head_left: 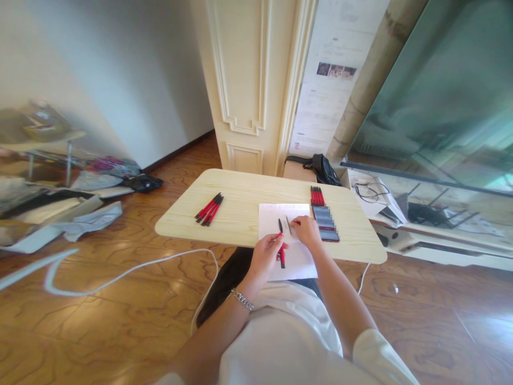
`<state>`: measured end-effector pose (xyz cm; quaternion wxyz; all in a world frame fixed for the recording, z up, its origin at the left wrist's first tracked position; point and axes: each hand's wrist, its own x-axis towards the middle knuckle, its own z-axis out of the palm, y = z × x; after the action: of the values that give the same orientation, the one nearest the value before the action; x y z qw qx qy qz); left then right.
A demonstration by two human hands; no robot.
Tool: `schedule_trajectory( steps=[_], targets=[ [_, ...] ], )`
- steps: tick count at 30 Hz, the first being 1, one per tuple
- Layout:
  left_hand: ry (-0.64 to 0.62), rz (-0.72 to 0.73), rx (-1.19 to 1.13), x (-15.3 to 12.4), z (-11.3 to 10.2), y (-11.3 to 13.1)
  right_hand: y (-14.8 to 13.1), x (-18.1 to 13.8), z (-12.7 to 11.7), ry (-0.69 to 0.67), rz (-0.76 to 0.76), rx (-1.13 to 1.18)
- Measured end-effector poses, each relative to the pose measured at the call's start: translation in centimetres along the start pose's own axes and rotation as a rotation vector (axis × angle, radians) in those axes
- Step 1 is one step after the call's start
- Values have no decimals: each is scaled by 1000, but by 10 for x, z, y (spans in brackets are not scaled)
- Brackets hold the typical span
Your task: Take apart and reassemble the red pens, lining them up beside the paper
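My left hand (266,252) is closed around a red and black pen (281,247), held upright over a white sheet of paper (280,219) on a small light wooden table (240,208). My right hand (306,230) rests on the sheet with fingers pinched near a thin dark part (288,224) that lies on the paper. A bundle of red and black pens (209,208) lies at the table's left. Another row of red pens (317,195) lies at the right, above a dark box (325,223).
A white cable (132,271) runs over the wooden floor at the left. Clothes and bags (80,203) lie by the left wall. A black bag (323,168) sits behind the table. A low shelf with cables (401,214) stands at the right.
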<state>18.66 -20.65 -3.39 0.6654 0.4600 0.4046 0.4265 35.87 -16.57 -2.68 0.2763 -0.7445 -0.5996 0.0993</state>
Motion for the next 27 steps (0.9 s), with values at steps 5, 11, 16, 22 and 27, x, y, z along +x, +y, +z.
schedule_trajectory(
  steps=[5,11,16,22,27],
  targets=[
    [38,18,14,0,-1,1,-5,-21,-16,109,62,323],
    [127,100,-12,1,4,7,-26,-79,-17,-54,-4,638],
    [150,154,-6,1,10,9,-35,-95,-9,-67,-5,739],
    [100,367,287,-3,3,10,-6,-54,-20,67,115,580],
    [23,588,712,1,-6,-1,15,-14,-27,34,183,181]
  ],
)
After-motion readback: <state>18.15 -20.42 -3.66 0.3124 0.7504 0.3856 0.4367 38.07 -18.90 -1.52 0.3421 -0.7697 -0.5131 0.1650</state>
